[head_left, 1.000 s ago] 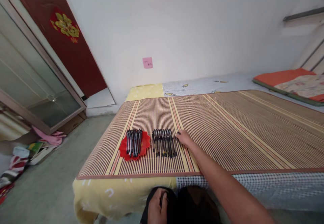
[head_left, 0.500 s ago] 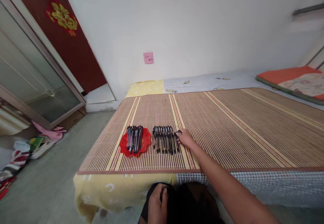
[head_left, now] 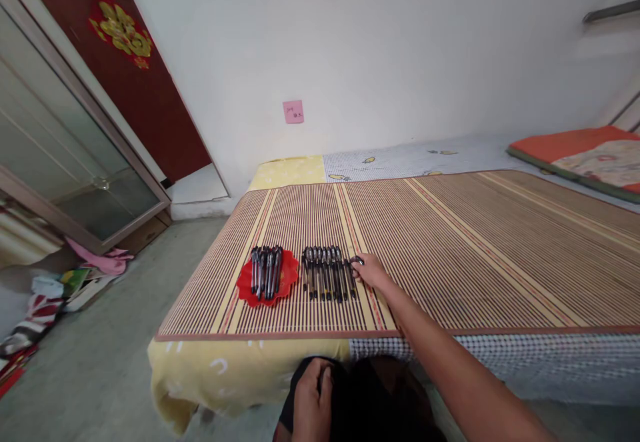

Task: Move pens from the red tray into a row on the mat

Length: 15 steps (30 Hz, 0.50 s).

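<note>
My right hand (head_left: 370,271) is at the right end of a row of pens (head_left: 325,279), its thumb and fingers pinched on a small black piece that looks like a pen cap (head_left: 358,260). The pens lie side by side with clear barrels and dark ends. Along their upper ends runs a line of dark, shiny caps (head_left: 323,253); whether these are joined to the barrels is too small to tell. Left of the row, more capped pens (head_left: 269,272) rest on a red scalloped plate (head_left: 243,289). My left hand (head_left: 313,399) lies on my dark-clothed leg, fingers loosely apart, holding nothing visible.
A striped bamboo mat (head_left: 430,262) covers the bed, with a yellow sheet (head_left: 240,369) hanging at the front. An orange-edged folded cloth (head_left: 570,147) is at the far right. On the wall is a pink note (head_left: 293,112). Clothes (head_left: 45,309) lie on the floor at left.
My right hand has shifted slightly right, away from the row, with the small black piece in its fingers. The left hand stays on my leg. The view has moved a little.
</note>
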Available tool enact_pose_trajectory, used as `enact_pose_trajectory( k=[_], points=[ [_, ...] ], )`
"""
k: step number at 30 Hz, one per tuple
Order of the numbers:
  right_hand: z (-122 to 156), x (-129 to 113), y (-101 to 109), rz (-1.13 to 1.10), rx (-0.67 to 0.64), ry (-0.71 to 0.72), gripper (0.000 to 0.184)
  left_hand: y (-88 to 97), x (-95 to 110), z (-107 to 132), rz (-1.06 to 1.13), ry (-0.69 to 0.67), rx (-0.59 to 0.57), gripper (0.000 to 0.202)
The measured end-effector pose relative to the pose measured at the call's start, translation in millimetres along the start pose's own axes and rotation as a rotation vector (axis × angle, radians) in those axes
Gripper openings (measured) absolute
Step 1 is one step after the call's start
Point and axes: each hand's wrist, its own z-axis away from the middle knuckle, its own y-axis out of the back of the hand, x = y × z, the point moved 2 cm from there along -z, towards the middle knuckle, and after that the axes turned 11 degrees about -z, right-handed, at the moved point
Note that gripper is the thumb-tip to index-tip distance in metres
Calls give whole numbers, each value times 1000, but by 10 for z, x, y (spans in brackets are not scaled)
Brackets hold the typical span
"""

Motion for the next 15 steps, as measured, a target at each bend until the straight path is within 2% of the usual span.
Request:
enact_pose_trajectory(
  k=[3,6,8,12,15],
  points=[
    [8,4,-2,-16,2,5,22,26,144,-57,-100,-154,6,27],
    [16,16,-2,-33,3,11,25,15,430,-250,-267,-443,13,30],
    [20,28,-2,-41,1,13,25,-31,640,-430,-388,-563,-21,35],
    [38,37,2,-46,-9,22,18,-166,955,-771,-518,-630,-66,24],
    [67,22,1,-49,-17,34,12,-289,1011,-962,-579,-635,-49,27]
  ],
)
